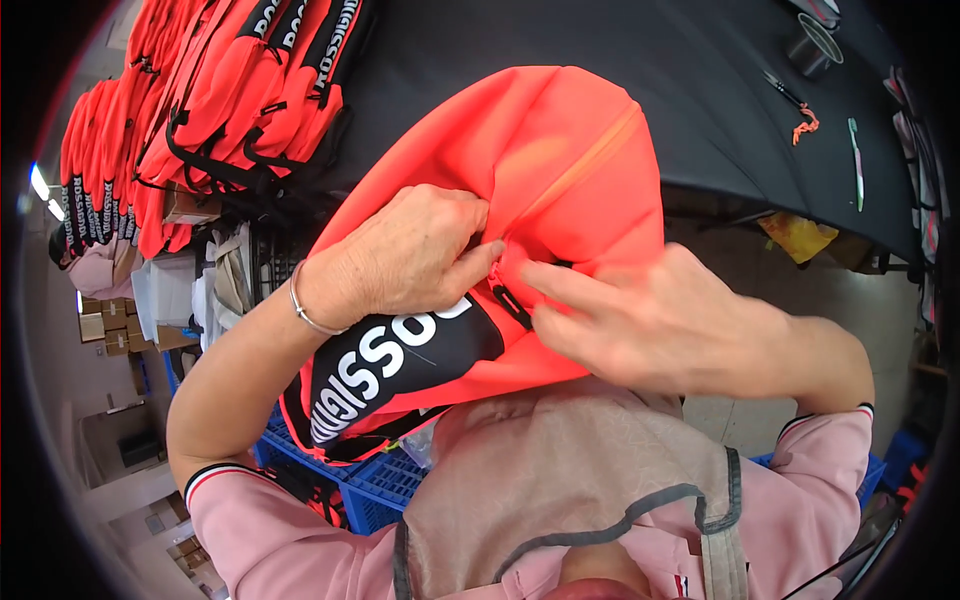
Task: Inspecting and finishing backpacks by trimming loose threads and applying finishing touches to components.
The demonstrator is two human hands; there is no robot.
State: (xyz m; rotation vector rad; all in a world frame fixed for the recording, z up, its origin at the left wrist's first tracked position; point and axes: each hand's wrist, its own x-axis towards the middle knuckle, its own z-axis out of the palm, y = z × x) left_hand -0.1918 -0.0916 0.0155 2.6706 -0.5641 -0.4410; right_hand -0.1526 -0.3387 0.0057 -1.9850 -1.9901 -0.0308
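1. A bright red bag [590, 220] is held before the torso, between and beneath both hands.
2. Its fabric is pinched near the opening by the left hand [425, 250], fingers curled.
3. The blurred right hand [650, 320] is placed opposite, fingertips beside a black zipper pull [512, 306]; whether anything is gripped there cannot be told.

Worn on the left of my head, a wide fisheye camera looks down past my apron [560, 470], close above my left hand [415, 250] and right hand [655, 320], facing the table [740, 130] beyond; straight edges bend toward the rim.
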